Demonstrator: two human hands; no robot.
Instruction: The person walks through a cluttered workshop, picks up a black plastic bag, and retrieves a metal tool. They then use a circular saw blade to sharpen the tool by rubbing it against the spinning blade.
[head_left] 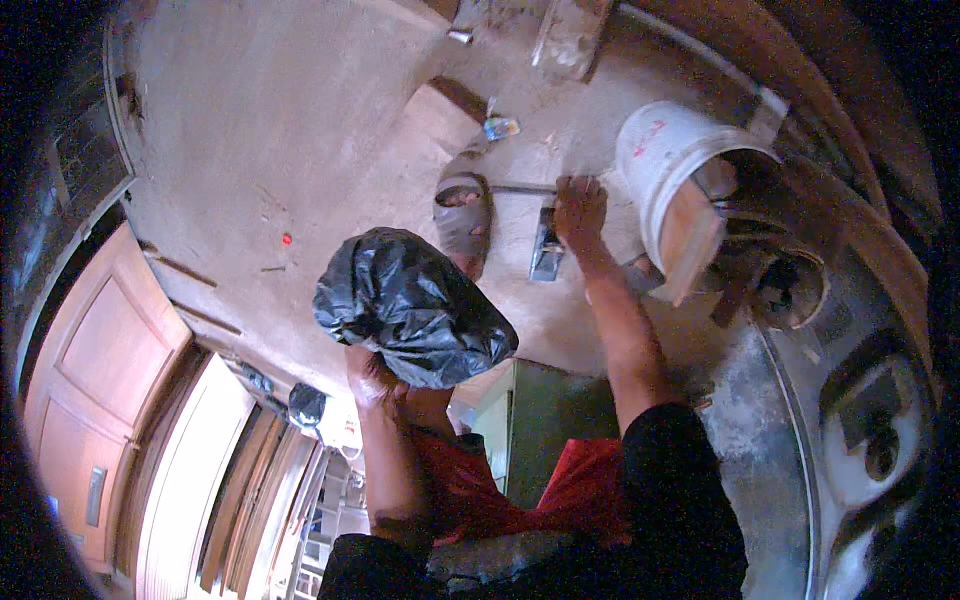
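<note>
Black plastic bag (412, 305) is gripped in the left hand (374, 378).

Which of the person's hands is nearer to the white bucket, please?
Right. The right hand is just left of the white bucket; the left hand is farther off, at the black bag.

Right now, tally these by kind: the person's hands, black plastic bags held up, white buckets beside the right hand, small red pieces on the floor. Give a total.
Hands, left hand and right hand: 2
Held black plastic bag: 1
White bucket: 1
Small red piece: 1
Total: 5
</note>
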